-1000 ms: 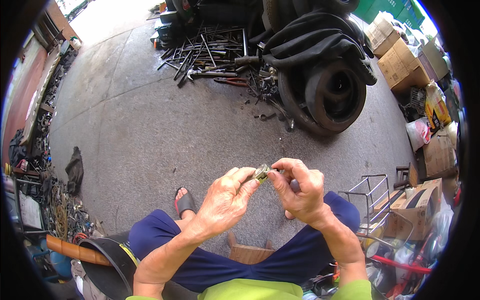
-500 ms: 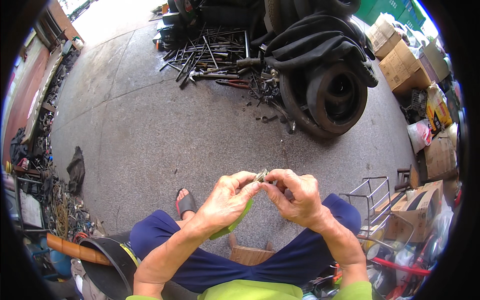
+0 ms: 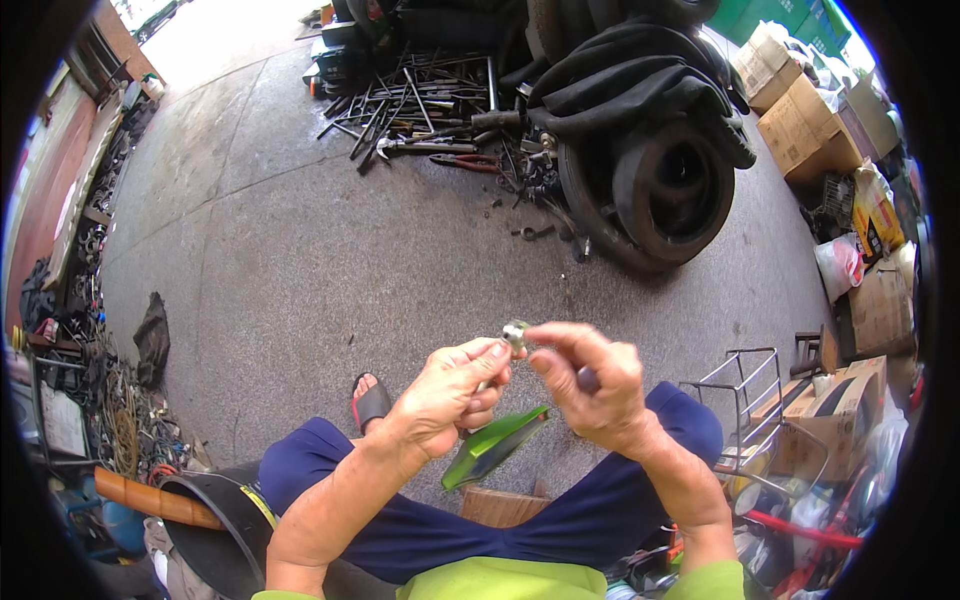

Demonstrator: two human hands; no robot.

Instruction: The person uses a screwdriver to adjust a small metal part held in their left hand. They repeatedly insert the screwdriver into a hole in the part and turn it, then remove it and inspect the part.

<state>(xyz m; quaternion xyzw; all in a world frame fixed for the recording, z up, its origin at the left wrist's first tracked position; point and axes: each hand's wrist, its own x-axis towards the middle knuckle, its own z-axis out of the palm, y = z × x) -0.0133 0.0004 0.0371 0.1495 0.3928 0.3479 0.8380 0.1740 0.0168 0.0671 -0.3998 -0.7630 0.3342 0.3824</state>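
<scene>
My left hand (image 3: 450, 395) is closed around a small metal fitting (image 3: 514, 334), its shiny round end sticking up past thumb and forefinger. Just below this hand hangs a green piece with a dark flat side (image 3: 495, 448). Whether it joins the fitting is hidden by the fingers. My right hand (image 3: 595, 385) is at the fitting's right side, forefinger stretched to it and slightly blurred, thumb apart. Its other fingers curl around a small greyish thing (image 3: 588, 379) too unclear to name.
Ahead on the concrete floor lie a heap of metal rods and tools (image 3: 415, 105), a hammer (image 3: 430, 148), red-handled pliers (image 3: 465, 161) and stacked tyres (image 3: 640, 235). A wire rack (image 3: 740, 400) and cardboard boxes (image 3: 815, 130) stand right. A black bucket (image 3: 215, 530) is lower left.
The left hand has lowered slightly and turned the fitting, and the green piece has swung right, showing its dark side. My right hand's thumb has come away from the fitting.
</scene>
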